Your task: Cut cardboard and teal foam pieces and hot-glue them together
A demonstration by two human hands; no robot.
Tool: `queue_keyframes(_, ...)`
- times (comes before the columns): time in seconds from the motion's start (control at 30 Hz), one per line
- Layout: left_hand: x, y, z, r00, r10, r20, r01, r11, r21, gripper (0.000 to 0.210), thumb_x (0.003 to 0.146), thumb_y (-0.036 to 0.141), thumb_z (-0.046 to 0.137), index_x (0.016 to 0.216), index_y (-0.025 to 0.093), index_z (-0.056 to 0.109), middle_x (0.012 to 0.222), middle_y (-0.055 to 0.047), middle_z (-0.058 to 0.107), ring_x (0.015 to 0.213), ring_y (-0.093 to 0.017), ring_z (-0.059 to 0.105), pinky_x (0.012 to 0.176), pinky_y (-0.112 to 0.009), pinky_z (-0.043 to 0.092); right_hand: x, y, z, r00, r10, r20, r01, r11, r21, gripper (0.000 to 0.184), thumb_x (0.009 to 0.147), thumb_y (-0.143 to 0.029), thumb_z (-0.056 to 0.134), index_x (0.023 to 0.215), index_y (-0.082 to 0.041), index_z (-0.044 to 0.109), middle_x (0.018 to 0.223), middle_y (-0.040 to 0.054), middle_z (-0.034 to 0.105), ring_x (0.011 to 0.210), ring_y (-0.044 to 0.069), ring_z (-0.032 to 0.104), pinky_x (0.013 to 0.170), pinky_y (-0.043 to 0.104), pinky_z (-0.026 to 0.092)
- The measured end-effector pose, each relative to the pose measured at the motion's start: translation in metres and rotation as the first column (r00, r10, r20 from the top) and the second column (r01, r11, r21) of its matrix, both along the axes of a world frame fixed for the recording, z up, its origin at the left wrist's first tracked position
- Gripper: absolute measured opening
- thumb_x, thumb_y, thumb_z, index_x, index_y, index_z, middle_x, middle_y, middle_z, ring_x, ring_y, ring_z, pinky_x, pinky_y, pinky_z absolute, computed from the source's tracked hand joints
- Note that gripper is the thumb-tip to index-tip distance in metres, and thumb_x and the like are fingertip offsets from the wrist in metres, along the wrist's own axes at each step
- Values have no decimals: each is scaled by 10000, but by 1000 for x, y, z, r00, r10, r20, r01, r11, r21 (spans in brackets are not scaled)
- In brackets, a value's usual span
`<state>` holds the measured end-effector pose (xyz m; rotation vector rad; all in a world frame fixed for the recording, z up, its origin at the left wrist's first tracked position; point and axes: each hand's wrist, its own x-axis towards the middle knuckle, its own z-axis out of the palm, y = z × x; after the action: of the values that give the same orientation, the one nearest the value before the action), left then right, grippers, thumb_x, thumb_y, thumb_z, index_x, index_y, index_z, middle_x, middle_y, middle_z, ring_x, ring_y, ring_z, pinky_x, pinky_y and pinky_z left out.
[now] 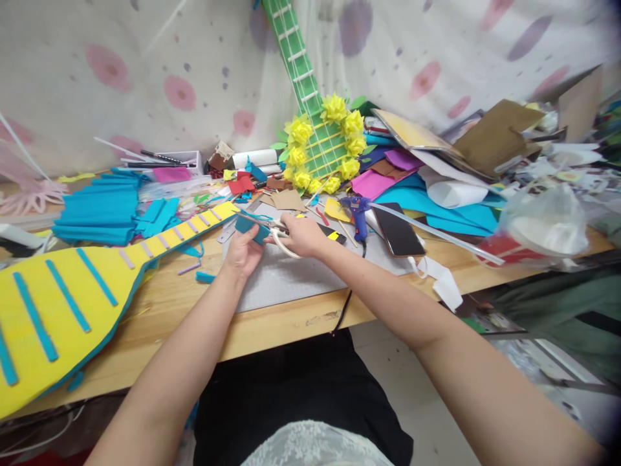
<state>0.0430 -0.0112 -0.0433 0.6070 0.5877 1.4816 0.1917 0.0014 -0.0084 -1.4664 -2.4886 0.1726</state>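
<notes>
My left hand (243, 251) pinches a small piece of blue craft paper (253, 228) above the grey cutting mat (286, 285). In my right hand (303, 236) is a pair of scissors (285, 246) with white handles, fingers wrapped round the loops. The blades reach leftward to the blue piece; whether they are cutting into it is too small to tell. To the left lies a yellow guitar-shaped cutout (63, 291) with blue and lilac strips across it, its narrow neck ending close to my left hand.
Behind my hands, a green paper guitar (310, 110) with yellow flowers leans on the curtain. On the right are a blue glue gun (359, 217) with a long glue stick, a phone (398, 230) and a plastic bag (543, 220). Blue crepe paper (99, 210) lies at left.
</notes>
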Motion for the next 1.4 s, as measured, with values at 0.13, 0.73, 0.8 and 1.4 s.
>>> queue_keyframes(0.13,0,0,2,1000,2,10,-2,1000,-14,149,678,82,674,783,178,629,746,8,679,654,-107,598,582,-207,462,0,0,2,1000,-1,0,1,1000,2,598,796,-703,374,985,-159,536,861,95,678,787,222,626,577,259,282)
queue_keyframes(0.73,0,0,4,998,33,-45,-33,999,-4,189,653,90,691,801,187,626,800,2,693,730,-130,627,644,-232,489,2,2,0,998,-38,-41,35,997,-65,572,788,-694,405,924,-164,573,808,75,663,725,185,592,552,247,240)
queue_keyframes(0.8,1,0,4,999,21,-50,-22,1000,-9,180,663,94,684,805,189,626,809,-2,695,723,-132,624,602,-226,476,2,2,-1,998,-37,-45,34,997,-62,575,787,-699,401,919,-166,573,805,72,662,719,184,589,549,247,238)
queue_keyframes(1.4,-2,2,5,989,123,-87,-124,992,-13,173,610,115,726,729,165,611,723,17,676,668,-103,618,700,-230,484,5,9,-11,917,-188,-352,92,958,-271,467,730,-643,534,752,-177,553,698,22,619,642,138,550,580,231,345)
